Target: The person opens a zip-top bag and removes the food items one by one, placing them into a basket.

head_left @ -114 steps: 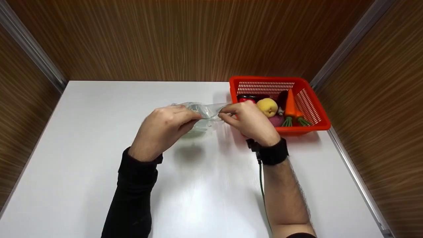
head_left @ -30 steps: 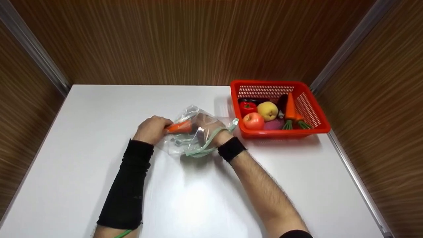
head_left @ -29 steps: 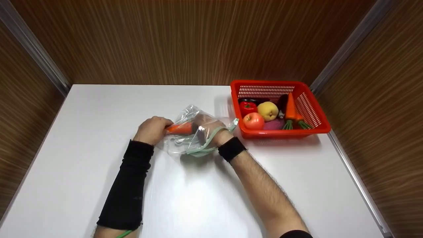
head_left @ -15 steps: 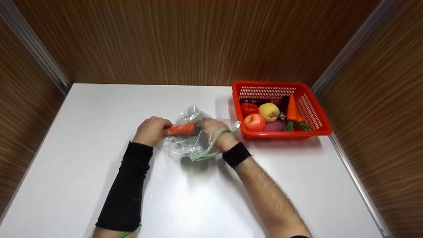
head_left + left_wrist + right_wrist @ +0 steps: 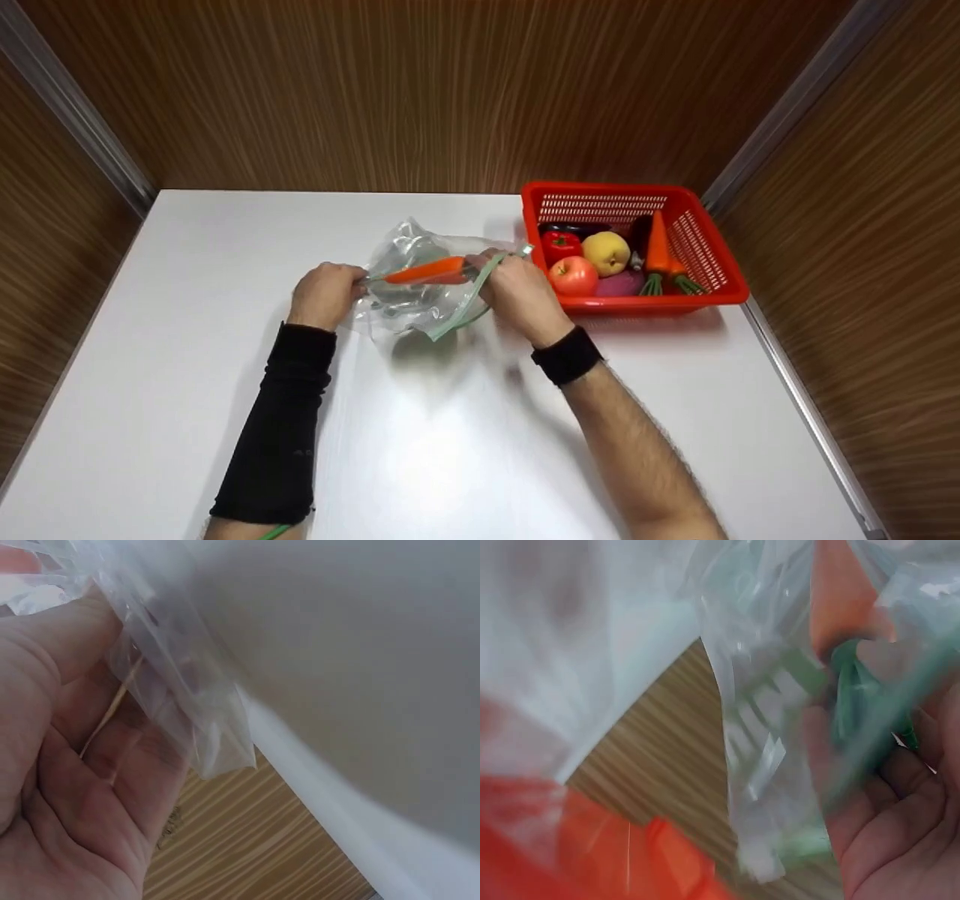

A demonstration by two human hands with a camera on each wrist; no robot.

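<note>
A clear zip bag (image 5: 409, 304) with a green zip strip (image 5: 466, 304) is held just above the white table (image 5: 450, 435). An orange toy carrot (image 5: 427, 271) lies level inside it, tip to the left. My left hand (image 5: 352, 279) grips the bag's closed end at the carrot's tip; the left wrist view shows the bag's plastic (image 5: 176, 697) pinched against my palm (image 5: 67, 787). My right hand (image 5: 489, 264) is at the bag's mouth, fingers curled on the carrot's thick end. In the right wrist view the carrot (image 5: 840, 607) and its green top (image 5: 855, 682) sit by my fingers (image 5: 900, 825).
A red basket (image 5: 645, 304) stands at the right rear of the table. It holds a red pepper (image 5: 562, 241), a yellow fruit (image 5: 606, 251), an apple (image 5: 572, 275), a second carrot (image 5: 658, 240) and a purple piece (image 5: 619, 283). Wooden walls surround the table.
My right hand has drawn back out of the bag to its mouth. The bag and carrot have risen and stretched out level between both hands.
</note>
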